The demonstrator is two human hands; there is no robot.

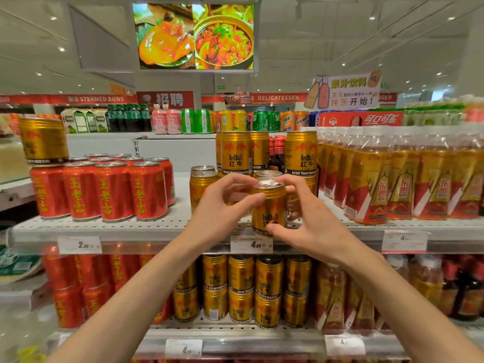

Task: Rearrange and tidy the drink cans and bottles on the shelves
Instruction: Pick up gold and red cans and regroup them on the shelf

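Observation:
A gold Red Bull can (268,205) stands upright at the front edge of the upper shelf (157,226). My left hand (222,205) holds it from the left, thumb on its side and fingers curled over the rim. My right hand (309,221) grips it from the right, thumb low on the label. More gold cans (203,189) stand behind and beside it, some stacked two high (235,153).
Red herbal tea cans (104,189) fill the shelf's left, with one gold can (44,140) on top of them. Packs of gold-labelled bottles (392,179) fill the right. The lower shelf (235,334) holds stacked gold cans (241,289), red cans and bottles.

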